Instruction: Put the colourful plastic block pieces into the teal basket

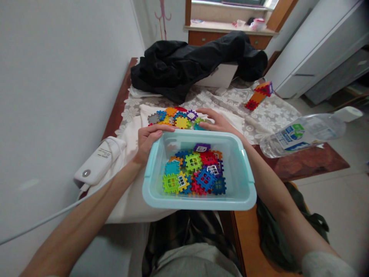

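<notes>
Holding an aqua tub (198,204) of bright notched tiles (193,162), left grip (147,140) closed on it, right grip (219,122) spread, seemingly empty

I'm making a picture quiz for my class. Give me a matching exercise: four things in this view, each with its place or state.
Things
1. Tub
2. Bottle
3. Left hand
4. Black cloth

Places or states
A. Far end of the table
B. Touching the tub's far left corner
C. Has toy pieces inside
D. Near the table's right edge

Pairs: 1-C, 2-D, 3-B, 4-A
</notes>
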Tool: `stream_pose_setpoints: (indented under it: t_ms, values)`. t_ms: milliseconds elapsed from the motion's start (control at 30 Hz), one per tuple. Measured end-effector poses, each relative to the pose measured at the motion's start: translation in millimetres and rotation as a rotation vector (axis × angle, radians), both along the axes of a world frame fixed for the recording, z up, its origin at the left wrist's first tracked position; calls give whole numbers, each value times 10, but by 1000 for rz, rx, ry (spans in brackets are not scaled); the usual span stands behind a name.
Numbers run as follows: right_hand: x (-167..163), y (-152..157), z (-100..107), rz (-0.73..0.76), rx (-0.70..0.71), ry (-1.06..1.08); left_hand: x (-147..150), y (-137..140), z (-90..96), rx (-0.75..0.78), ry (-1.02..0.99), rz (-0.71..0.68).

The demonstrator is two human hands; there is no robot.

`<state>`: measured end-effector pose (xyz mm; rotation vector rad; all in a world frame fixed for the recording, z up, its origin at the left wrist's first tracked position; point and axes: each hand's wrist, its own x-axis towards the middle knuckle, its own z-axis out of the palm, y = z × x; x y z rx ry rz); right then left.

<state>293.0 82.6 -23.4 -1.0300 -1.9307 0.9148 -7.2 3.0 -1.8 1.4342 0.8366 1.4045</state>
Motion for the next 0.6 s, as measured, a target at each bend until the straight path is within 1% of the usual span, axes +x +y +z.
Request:
stream_pose_setpoints:
  t_ms: [67,167,267,467,533,600]
  values:
    - [-12,77,-119,32,66,-171,2,-2,4,9,2,11]
    - [-2,147,-239,126,149,-296,-3,-2,-4,8,11,21]
    - [47,180,-294,140,227,-319,-19,3,-29,1,18,17]
    - [91,247,-355,83,291,-315,-30,12,-45,17,8,-8]
    - [68,258,-352,54,295,-269,-25,11,-38,20,4,-15]
    - [41,251,-326,34,268,-228,-22,11,-34,20,4,-8]
